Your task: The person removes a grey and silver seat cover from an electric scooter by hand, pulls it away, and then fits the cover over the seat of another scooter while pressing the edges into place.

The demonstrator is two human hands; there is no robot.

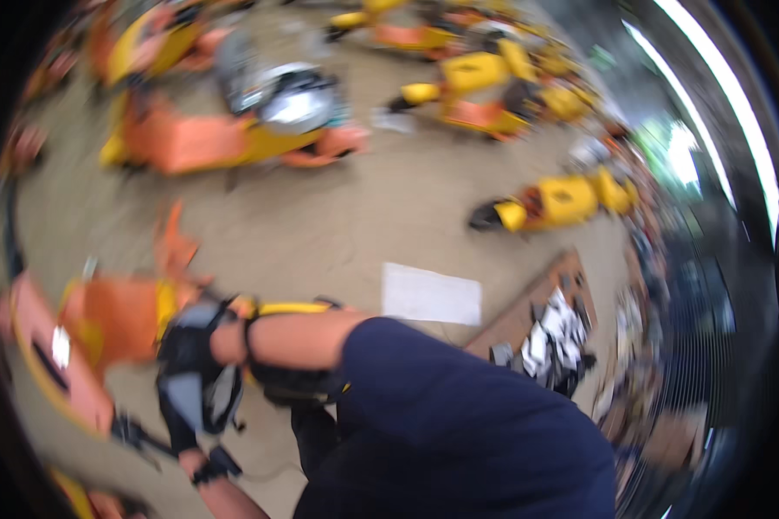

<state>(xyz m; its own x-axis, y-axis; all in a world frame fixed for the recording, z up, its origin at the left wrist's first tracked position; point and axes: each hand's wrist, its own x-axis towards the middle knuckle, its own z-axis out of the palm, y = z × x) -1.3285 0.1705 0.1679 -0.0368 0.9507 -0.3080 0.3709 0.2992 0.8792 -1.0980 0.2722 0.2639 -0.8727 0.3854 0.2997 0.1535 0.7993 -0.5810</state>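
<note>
A scooter with pink and orange panels (112, 320) and yellow edging stands at the lower left, blurred. My right hand (190, 337), in a dark glove, reaches over it from the right; its fingers are smeared by motion. Below it my left hand (182, 428), also dark-gloved, is beside the black handlebar (134, 437), its fingers unclear. A black-and-grey object (212, 402) lies between or against my hands; I cannot tell whether either holds it. A loose orange piece (177, 242) lies behind the scooter.
More yellow and orange scooters (199, 143) stand across the back and right (567, 203). A white sheet (428, 294) lies on the floor. A brown board (571, 277) carries black-and-white items (550, 342) at the right, near a cluttered strip along the wall.
</note>
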